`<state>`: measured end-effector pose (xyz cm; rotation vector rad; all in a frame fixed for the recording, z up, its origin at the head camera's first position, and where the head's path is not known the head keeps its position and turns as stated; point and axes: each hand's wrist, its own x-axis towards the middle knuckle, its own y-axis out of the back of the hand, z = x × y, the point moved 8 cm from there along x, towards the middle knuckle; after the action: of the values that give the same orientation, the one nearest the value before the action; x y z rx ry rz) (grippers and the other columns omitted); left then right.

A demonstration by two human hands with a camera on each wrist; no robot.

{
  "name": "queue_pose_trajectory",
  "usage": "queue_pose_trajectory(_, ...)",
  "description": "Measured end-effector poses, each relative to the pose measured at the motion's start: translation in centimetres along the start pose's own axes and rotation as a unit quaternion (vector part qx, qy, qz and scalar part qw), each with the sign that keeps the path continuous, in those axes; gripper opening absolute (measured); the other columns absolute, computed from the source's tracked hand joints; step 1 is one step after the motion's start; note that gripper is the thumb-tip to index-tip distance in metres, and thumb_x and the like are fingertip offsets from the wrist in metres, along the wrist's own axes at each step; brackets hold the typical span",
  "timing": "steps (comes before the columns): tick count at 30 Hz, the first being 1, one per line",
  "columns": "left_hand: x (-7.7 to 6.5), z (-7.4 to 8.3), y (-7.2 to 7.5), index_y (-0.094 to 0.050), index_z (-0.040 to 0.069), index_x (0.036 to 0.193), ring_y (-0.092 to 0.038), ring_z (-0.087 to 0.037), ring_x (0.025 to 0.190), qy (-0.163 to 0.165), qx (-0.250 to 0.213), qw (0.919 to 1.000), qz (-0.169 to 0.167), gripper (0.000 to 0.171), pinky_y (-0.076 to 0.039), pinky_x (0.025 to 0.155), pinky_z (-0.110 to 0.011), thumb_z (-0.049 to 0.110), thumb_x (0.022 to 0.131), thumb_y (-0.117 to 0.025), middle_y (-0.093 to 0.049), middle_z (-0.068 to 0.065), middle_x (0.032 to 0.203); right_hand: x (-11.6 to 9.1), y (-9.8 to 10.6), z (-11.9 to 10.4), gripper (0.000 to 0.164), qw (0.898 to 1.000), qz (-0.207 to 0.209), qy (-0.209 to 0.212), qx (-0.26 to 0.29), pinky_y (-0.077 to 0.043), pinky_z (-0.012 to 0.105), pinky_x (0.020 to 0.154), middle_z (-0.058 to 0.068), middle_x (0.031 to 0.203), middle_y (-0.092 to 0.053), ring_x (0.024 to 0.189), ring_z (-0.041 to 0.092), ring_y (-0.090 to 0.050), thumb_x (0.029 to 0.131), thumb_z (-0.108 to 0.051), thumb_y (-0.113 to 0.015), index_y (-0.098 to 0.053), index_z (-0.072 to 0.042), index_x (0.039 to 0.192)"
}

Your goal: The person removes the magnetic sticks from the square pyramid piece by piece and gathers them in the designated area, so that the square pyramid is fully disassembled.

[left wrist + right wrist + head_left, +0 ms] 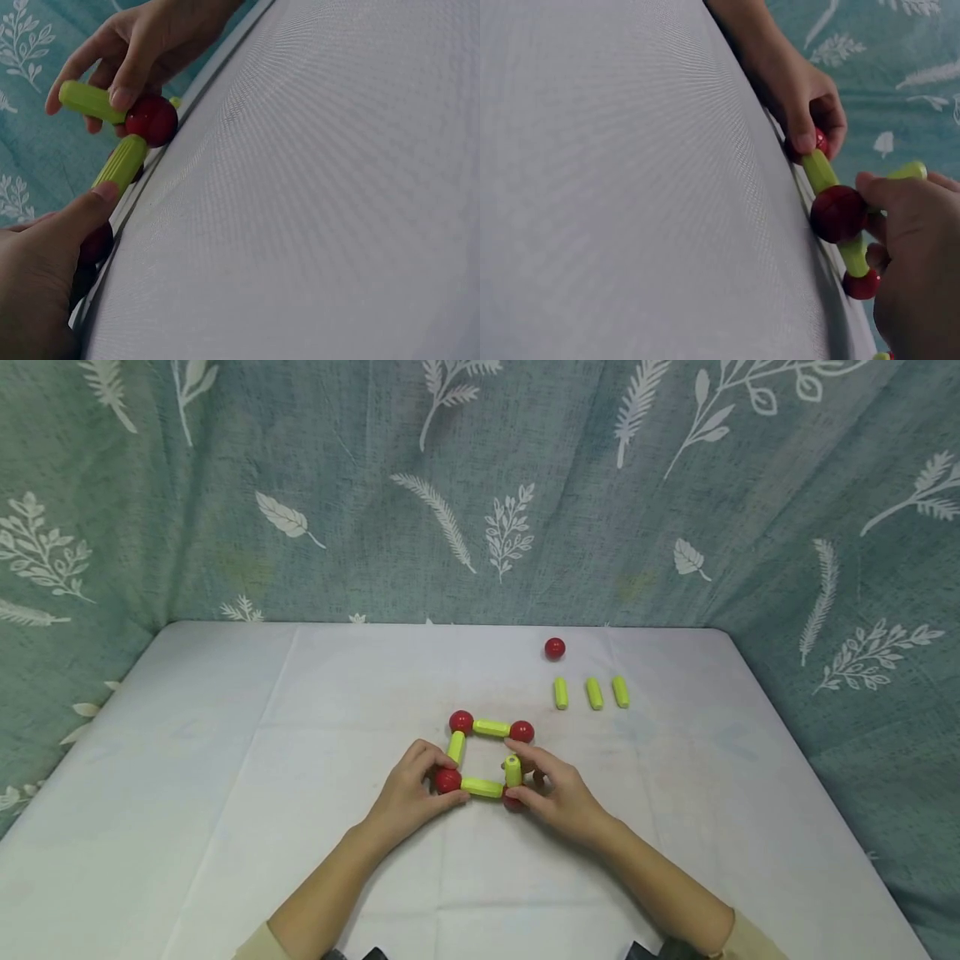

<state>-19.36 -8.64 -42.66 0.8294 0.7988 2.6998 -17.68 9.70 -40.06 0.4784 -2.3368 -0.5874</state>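
A four-sided frame of red balls and yellow-green rods lies in front of me in the head view. My left hand grips its near-left red ball, with the thumb reaching onto the front rod. An upright yellow-green rod stands on the near-right red ball. My right hand pinches this rod low down, thumb close to the ball. The right-side rod shows in the right wrist view, mostly hidden from the head. At the back, a rod joins two balls.
Beyond the frame to the right, three loose yellow-green rods lie in a row. A single red ball sits behind them, near the far edge of the white-covered table. Leaf-patterned green cloth hangs around the table.
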Motion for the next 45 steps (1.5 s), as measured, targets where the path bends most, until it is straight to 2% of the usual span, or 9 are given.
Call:
queue_pose_trajectory(10,0.0,0.0,-0.2,-0.059,0.009,0.096,-0.051,-0.008,0.087,-0.011,-0.005,0.9999,-0.007,0.044,-0.048,0.075,-0.019,0.017,0.064,-0.088,-0.050,0.001,0.098,0.1,0.3,0.5,0.051,0.999,0.039,0.004,0.007,-0.048,0.022,0.058,0.009,0.096,-0.059,0.072,0.015,-0.054,0.076,0.003,-0.074,-0.053,0.005,0.123)
queue_pose_trajectory(21,0.1,0.2,0.1,-0.058,0.009,0.096,-0.049,-0.008,0.086,-0.016,0.004,0.9999,0.000,0.045,-0.047,0.073,-0.019,0.017,0.063,-0.088,-0.051,0.000,0.097,1.5,1.9,-3.8,0.052,0.988,0.129,0.064,-0.057,-0.043,0.032,0.053,0.021,0.090,-0.057,0.067,0.026,-0.049,0.063,0.019,-0.075,-0.054,0.013,0.110)
queue_pose_trajectory(24,0.1,0.2,0.1,-0.057,0.009,0.096,-0.049,-0.008,0.086,-0.015,-0.002,0.9999,-0.002,0.046,-0.047,0.072,-0.018,0.016,0.063,-0.088,-0.051,0.001,0.097,1.3,2.5,-2.6,0.056,0.985,0.159,0.025,-0.054,-0.044,0.028,0.053,0.022,0.091,-0.056,0.066,0.028,-0.051,0.064,0.018,-0.076,-0.054,0.013,0.115)
queue_pose_trajectory(26,0.1,0.2,0.0,-0.057,0.009,0.096,-0.049,-0.008,0.086,-0.014,-0.006,0.9999,-0.006,0.046,-0.047,0.072,-0.018,0.016,0.063,-0.088,-0.051,0.001,0.097,0.9,2.9,-0.6,0.060,0.983,0.176,-0.040,-0.021,-0.045,0.023,0.056,0.021,0.096,-0.055,0.068,0.025,-0.053,0.067,0.015,-0.075,-0.052,0.011,0.122)
queue_pose_trajectory(29,0.1,0.1,-0.2,-0.057,0.009,0.097,-0.049,-0.008,0.087,-0.011,-0.010,0.9998,-0.010,0.046,-0.047,0.073,-0.018,0.016,0.063,-0.088,-0.051,0.001,0.098,0.0,3.2,3.4,0.062,0.960,0.189,-0.182,0.097,-0.045,0.016,0.062,0.015,0.109,-0.050,0.078,0.017,-0.055,0.076,0.011,-0.071,-0.046,0.004,0.132)
queue_pose_trajectory(32,0.0,0.0,-0.3,-0.057,0.009,0.097,-0.049,-0.008,0.087,-0.008,-0.008,0.9999,-0.013,0.046,-0.047,0.074,-0.018,0.016,0.064,-0.088,-0.050,0.001,0.098,-1.1,2.9,6.6,0.061,0.906,0.205,-0.301,0.215,-0.046,0.013,0.066,0.008,0.115,-0.046,0.085,0.009,-0.055,0.082,0.005,-0.068,-0.042,-0.002,0.137)
queue_pose_trajectory(34,0.0,0.0,-0.3,-0.057,0.010,0.097,-0.049,-0.008,0.087,-0.007,-0.006,0.9999,-0.014,0.046,-0.048,0.074,-0.019,0.016,0.064,-0.088,-0.050,0.001,0.098,-1.5,2.7,7.7,0.061,0.874,0.213,-0.345,0.270,-0.048,0.013,0.068,0.006,0.116,-0.045,0.087,0.007,-0.056,0.082,0.006,-0.067,-0.042,-0.003,0.138)
queue_pose_trajectory(36,0.0,-0.1,-0.3,-0.056,0.010,0.097,-0.049,-0.008,0.087,-0.006,-0.005,0.9998,-0.016,0.045,-0.048,0.074,-0.019,0.016,0.065,-0.087,-0.050,0.001,0.098,-1.7,2.7,8.4,0.061,0.858,0.217,-0.363,0.293,-0.050,0.015,0.072,0.006,0.117,-0.046,0.088,0.007,-0.057,0.081,0.008,-0.067,-0.044,-0.004,0.137)
queue_pose_trajectory(45,0.0,0.0,-0.2,-0.057,0.010,0.097,-0.049,-0.008,0.087,-0.007,-0.006,0.9999,-0.013,0.045,-0.048,0.073,-0.019,0.016,0.065,-0.087,-0.050,0.001,0.098,-1.9,3.6,9.3,0.067,0.847,0.213,-0.395,0.283,-0.051,0.017,0.068,0.005,0.108,-0.049,0.076,0.005,-0.060,0.079,0.007,-0.069,-0.037,-0.005,0.136)
